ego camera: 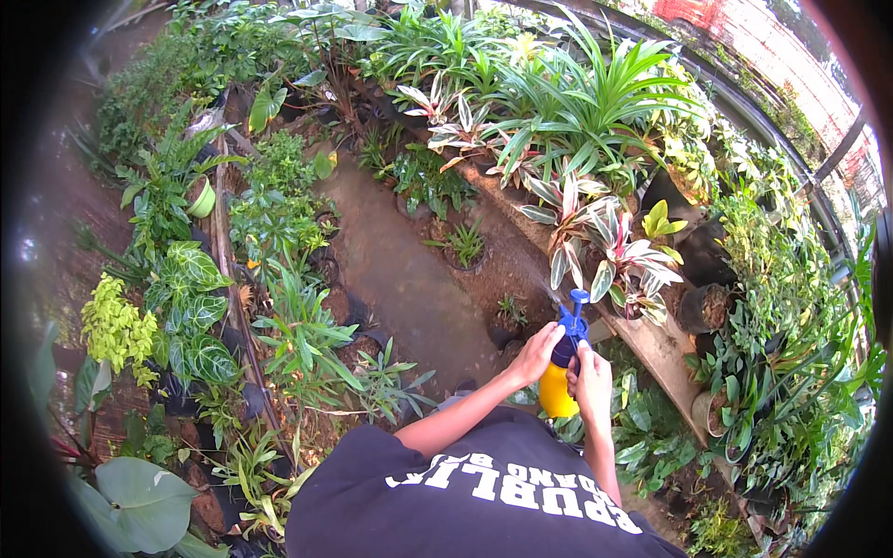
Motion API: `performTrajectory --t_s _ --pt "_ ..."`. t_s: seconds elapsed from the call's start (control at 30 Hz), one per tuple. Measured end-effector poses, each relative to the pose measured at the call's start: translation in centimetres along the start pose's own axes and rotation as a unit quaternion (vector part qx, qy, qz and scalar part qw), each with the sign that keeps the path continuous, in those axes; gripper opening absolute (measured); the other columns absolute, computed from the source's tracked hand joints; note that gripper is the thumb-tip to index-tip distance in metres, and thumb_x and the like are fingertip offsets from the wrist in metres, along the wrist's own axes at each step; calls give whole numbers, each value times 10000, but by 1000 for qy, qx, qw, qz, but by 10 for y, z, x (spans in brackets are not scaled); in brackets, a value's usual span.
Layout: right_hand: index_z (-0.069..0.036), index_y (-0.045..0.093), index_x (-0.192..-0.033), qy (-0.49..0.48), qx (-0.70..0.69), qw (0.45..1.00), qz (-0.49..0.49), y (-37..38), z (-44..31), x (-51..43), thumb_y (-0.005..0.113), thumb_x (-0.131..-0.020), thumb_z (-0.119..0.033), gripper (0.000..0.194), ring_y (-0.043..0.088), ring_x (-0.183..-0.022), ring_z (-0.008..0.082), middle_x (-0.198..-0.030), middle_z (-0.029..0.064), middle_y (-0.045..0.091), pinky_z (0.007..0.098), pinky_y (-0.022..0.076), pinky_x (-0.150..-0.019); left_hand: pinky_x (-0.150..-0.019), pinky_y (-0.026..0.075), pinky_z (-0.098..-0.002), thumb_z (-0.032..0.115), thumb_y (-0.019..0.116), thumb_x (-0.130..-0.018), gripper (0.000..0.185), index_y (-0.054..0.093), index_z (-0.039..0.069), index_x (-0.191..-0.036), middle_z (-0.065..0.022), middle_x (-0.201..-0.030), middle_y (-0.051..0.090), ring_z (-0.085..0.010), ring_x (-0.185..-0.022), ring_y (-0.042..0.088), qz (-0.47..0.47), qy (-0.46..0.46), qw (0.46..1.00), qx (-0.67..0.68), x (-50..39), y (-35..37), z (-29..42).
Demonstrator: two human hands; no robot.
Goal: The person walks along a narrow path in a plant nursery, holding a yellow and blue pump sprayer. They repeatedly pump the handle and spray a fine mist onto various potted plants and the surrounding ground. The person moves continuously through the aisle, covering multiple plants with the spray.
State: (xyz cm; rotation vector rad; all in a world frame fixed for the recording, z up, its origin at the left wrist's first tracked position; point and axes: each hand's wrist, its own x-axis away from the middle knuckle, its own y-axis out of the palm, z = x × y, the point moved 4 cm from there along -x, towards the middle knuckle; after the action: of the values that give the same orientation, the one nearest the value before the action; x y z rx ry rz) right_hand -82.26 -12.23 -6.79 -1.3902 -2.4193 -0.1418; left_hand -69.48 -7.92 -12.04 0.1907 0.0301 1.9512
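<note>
A pump sprayer with a yellow bottle [557,390] and a blue head and plunger is held upright in front of my dark shirt. My left hand [541,353] is at the left side of the blue head, its fingers against the collar near the nozzle. On the right, my right hand [591,380] is closed around the sprayer's handle. A faint spray mist shows by the nozzle, which points up and left. Just beyond the plunger stand plants with pink, white and green leaves [623,261] on a wooden plank.
The wooden plank [652,349] runs diagonally at the right, with a dark pot [703,309] on it. A dirt path [411,279] lies ahead. Small potted plants [466,245] stand beside it, and dense foliage borders the left, around a light green pot [202,199].
</note>
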Motion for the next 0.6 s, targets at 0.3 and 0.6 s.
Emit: performTrajectory --t_s 0.3,0.6 --pt "-61 540 -730 1 -27 1000 2 1 -2 -7 487 -1022 -380 435 430 -421 72 -533 -17 466 243 341 -402 -1165 273 -342 381 404 -1046 611 432 -133 -1375 -238 -1440 487 -277 -1398 406 -20 -1 1000 12 -9 -3 3" --pt "-62 538 -726 -2 -23 1000 14 3 -5 -12 486 -1024 -364 427 432 -424 71 -534 -18 467 244 341 -407 -1147 299 -339 377 410 -1046 596 452 -131 -1355 -231 -1411 517 -270 -1372 438 -34 8 999 7 -18 -7 4"
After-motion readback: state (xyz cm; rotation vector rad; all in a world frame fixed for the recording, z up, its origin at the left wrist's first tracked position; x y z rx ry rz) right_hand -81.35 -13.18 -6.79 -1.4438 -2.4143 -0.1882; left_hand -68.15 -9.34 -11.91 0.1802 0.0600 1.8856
